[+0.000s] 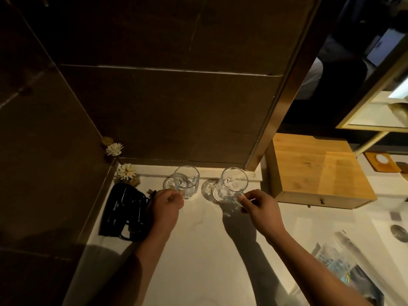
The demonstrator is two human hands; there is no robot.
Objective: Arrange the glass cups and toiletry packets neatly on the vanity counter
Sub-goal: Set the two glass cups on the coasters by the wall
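Observation:
Two clear glass cups with handles stand near the back of the white vanity counter (198, 250). My left hand (167, 203) grips the handle of the left glass cup (187, 181). My right hand (256, 204) pinches the handle of the right glass cup (231, 184), which looks slightly tilted. Shiny toiletry packets (337, 266) lie blurred at the counter's lower right, away from both hands.
A black hair dryer with coiled cord (123, 213) lies left of my left hand. Small white flowers (125, 171) sit in the back left corner. A wooden drawer box (318, 171) stands to the right. A sink drain (398, 231) shows at far right.

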